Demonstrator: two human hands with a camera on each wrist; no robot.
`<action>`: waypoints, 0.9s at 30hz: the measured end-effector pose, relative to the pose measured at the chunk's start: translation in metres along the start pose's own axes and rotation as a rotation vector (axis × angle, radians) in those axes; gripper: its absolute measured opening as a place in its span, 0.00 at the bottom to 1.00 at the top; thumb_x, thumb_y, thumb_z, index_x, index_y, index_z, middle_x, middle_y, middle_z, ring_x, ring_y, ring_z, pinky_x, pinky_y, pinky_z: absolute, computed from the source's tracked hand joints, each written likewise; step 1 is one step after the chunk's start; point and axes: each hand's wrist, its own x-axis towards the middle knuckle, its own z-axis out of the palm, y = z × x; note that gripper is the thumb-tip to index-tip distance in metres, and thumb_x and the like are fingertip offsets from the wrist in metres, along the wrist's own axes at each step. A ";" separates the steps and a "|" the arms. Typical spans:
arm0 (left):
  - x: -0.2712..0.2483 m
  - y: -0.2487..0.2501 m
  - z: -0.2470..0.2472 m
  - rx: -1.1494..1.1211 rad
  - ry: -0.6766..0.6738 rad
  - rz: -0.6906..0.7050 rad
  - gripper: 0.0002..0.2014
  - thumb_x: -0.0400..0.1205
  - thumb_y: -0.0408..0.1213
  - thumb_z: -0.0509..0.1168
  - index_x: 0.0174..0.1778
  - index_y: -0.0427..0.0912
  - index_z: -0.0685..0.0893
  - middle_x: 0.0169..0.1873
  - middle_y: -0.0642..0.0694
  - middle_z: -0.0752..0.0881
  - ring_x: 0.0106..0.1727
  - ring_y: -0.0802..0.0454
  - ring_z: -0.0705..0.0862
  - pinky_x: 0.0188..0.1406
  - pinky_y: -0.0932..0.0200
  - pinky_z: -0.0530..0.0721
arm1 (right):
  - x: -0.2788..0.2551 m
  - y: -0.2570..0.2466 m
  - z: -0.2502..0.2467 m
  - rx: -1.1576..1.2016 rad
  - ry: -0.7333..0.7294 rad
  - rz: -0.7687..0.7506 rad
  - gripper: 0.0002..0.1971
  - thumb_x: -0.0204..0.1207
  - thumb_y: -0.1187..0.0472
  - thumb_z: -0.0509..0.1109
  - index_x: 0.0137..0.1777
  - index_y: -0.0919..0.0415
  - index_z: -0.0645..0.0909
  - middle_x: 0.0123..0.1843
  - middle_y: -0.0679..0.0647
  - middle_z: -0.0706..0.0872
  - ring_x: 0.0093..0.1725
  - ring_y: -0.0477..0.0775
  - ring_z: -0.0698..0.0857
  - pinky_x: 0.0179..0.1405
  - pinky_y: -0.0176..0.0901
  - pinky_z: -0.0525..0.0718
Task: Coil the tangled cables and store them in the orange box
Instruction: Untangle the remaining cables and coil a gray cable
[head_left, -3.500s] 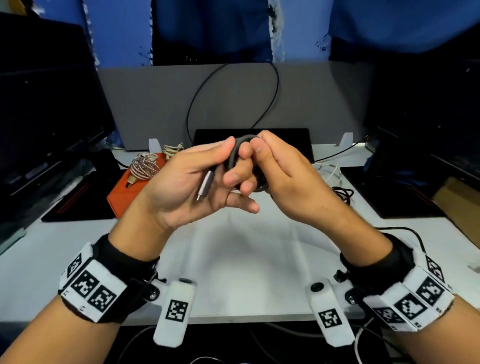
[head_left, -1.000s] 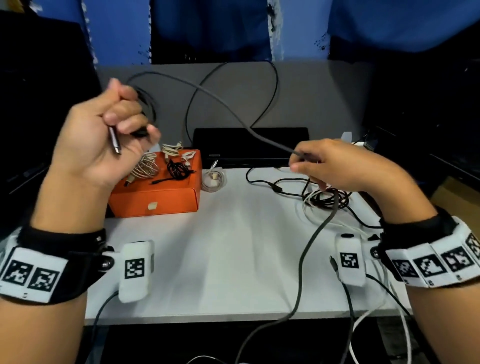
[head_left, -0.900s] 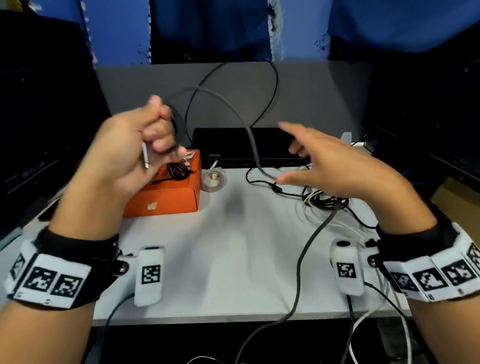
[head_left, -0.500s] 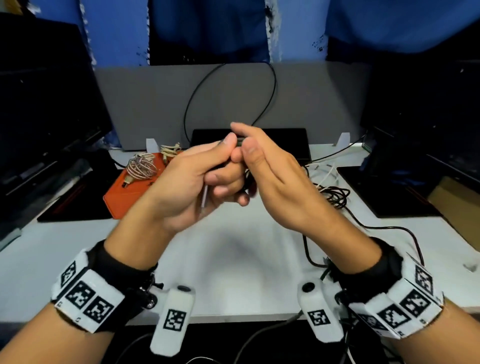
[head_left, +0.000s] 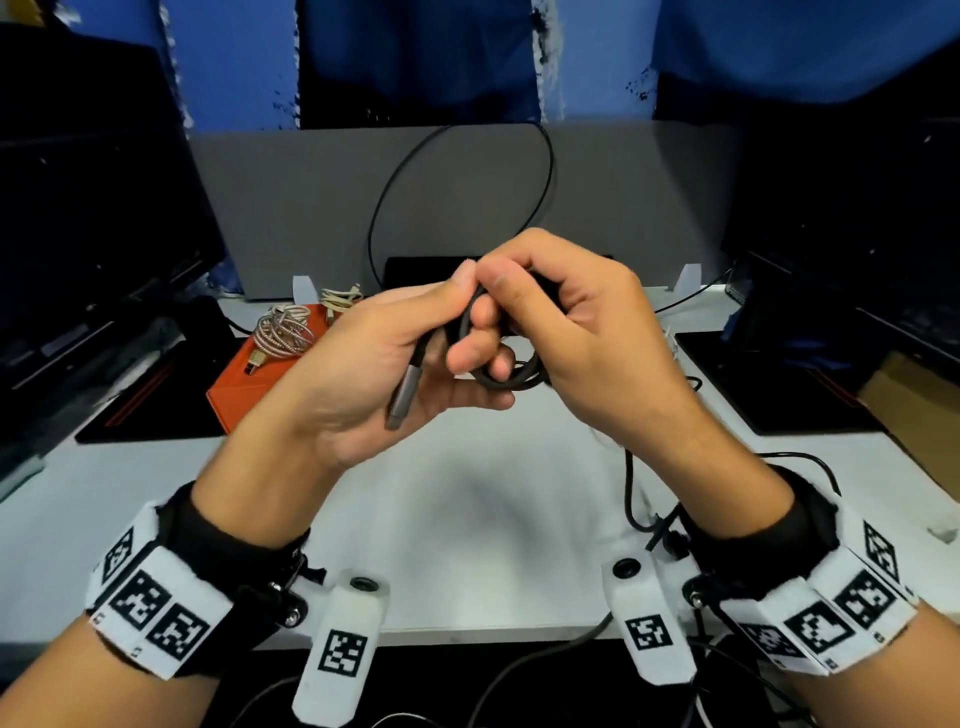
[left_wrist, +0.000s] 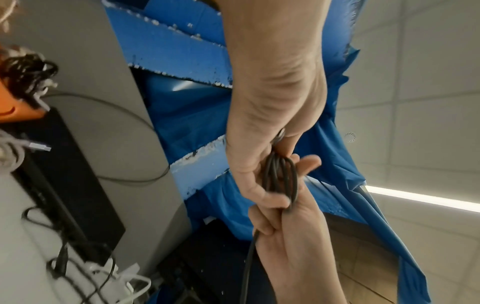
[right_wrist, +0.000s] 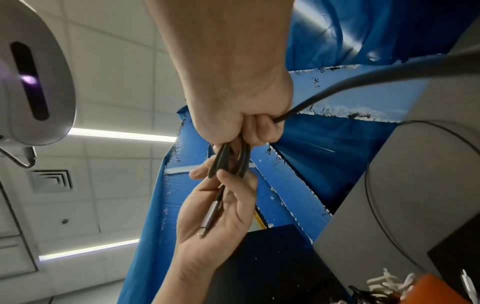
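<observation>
A dark grey cable (head_left: 511, 382) is wound in several loops between both hands above the white table (head_left: 467, 519). My left hand (head_left: 457, 325) holds the loops (left_wrist: 281, 176) between thumb and curled fingers, and the cable's metal plug (head_left: 402, 395) lies across its palm. My right hand (head_left: 519, 312) grips the same loops (right_wrist: 228, 162) from the other side, with the loose tail (right_wrist: 363, 76) running out of its fist. The orange box (head_left: 236, 384) stands at the back left with a braided coil (head_left: 283, 332) on top; most of it is hidden behind my left hand.
More black and white cables (left_wrist: 78, 267) lie tangled on the table at the right. The grey cable's tail (head_left: 631, 493) drops past my right wrist towards the front edge. A grey partition (head_left: 467, 197) closes the back, and dark monitors and black mats flank both sides.
A second ago my hands were apart, the left raised with the coil, the right pulling the cable out. They have come together and the right hand now grips the loops.
</observation>
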 end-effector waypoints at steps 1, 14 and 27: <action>0.001 -0.002 0.002 -0.044 0.000 0.022 0.17 0.89 0.48 0.55 0.39 0.44 0.77 0.21 0.52 0.74 0.34 0.52 0.80 0.37 0.54 0.87 | 0.000 -0.002 0.001 0.053 0.022 0.025 0.10 0.91 0.57 0.65 0.49 0.57 0.86 0.39 0.49 0.89 0.36 0.61 0.92 0.37 0.61 0.90; 0.008 -0.008 -0.018 -0.312 -0.369 -0.073 0.25 0.91 0.53 0.48 0.46 0.40 0.83 0.27 0.48 0.82 0.47 0.47 0.84 0.27 0.54 0.88 | 0.002 -0.009 -0.001 0.303 -0.075 0.130 0.12 0.92 0.62 0.62 0.58 0.62 0.87 0.36 0.47 0.85 0.32 0.74 0.86 0.30 0.44 0.81; 0.002 -0.021 -0.008 -0.332 -0.484 -0.024 0.16 0.92 0.42 0.56 0.60 0.33 0.83 0.32 0.49 0.86 0.38 0.52 0.83 0.28 0.57 0.88 | -0.001 -0.010 0.003 -0.149 0.048 -0.042 0.21 0.93 0.54 0.55 0.42 0.65 0.75 0.30 0.47 0.77 0.32 0.48 0.79 0.35 0.54 0.80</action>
